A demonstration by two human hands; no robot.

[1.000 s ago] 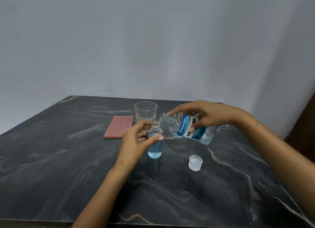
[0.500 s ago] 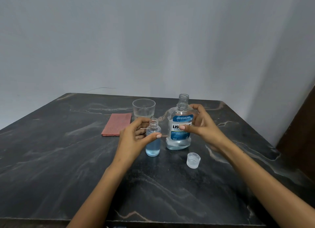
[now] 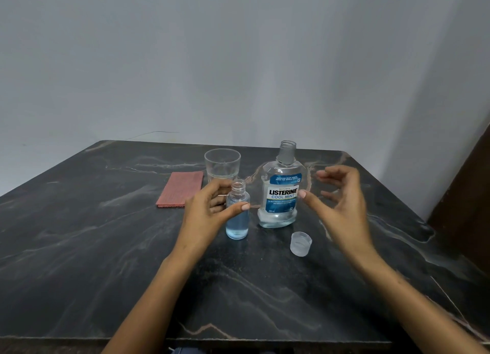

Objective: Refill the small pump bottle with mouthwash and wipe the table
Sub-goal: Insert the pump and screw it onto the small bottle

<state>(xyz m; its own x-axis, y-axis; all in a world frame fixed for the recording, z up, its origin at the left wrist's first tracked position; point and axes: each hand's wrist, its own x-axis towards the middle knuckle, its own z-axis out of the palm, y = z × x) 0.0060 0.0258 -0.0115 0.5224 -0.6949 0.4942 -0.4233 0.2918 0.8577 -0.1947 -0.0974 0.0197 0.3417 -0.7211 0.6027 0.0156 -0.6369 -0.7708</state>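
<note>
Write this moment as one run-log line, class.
left hand: grips small bottle | right hand: open beside Listerine bottle, upright, uncapped | cap: on table | cloth: untouched

two bottles [image 3: 237,213] [image 3: 281,192], one glass [image 3: 222,165], one cap [image 3: 300,243], one cloth [image 3: 180,189]

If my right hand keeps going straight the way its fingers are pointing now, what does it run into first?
Probably the Listerine mouthwash bottle. The right hand is open, with its fingers aimed leftward at the label, thumb tip almost at it. Depth is unclear from this one view, so it might pass slightly in front of the bottle.
</note>
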